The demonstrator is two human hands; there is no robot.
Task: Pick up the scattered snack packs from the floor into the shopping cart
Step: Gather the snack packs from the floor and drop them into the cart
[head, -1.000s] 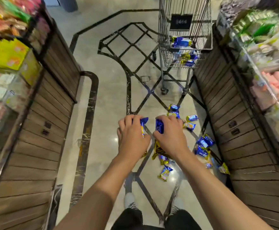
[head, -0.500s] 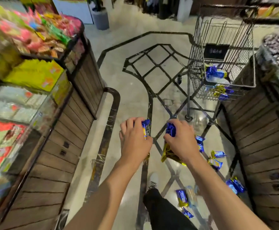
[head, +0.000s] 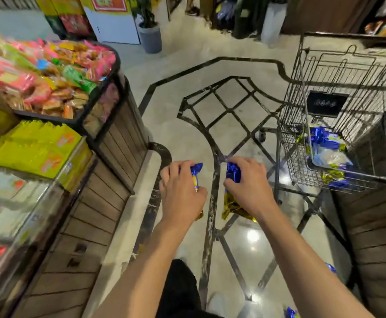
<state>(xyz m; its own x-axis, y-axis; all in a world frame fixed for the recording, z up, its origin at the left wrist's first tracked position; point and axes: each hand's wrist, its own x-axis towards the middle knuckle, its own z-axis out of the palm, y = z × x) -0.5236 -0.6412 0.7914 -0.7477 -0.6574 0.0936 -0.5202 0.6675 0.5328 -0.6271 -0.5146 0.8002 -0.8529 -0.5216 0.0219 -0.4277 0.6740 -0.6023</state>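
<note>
Blue-and-gold snack packs are being carried, clenched in the right hand and left hand; seemingly the transport step, needing release over the shopping cart to their right.

Glossy beige floor with dark inlaid lines, between wood-panelled display stands of packaged goods.

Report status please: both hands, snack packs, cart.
Left hand grips blue-and-gold foil snack pack. Right hand grips blue-and-gold foil packs. Black wire shopping cart front right, packs inside. Nothing blocking between.
</note>
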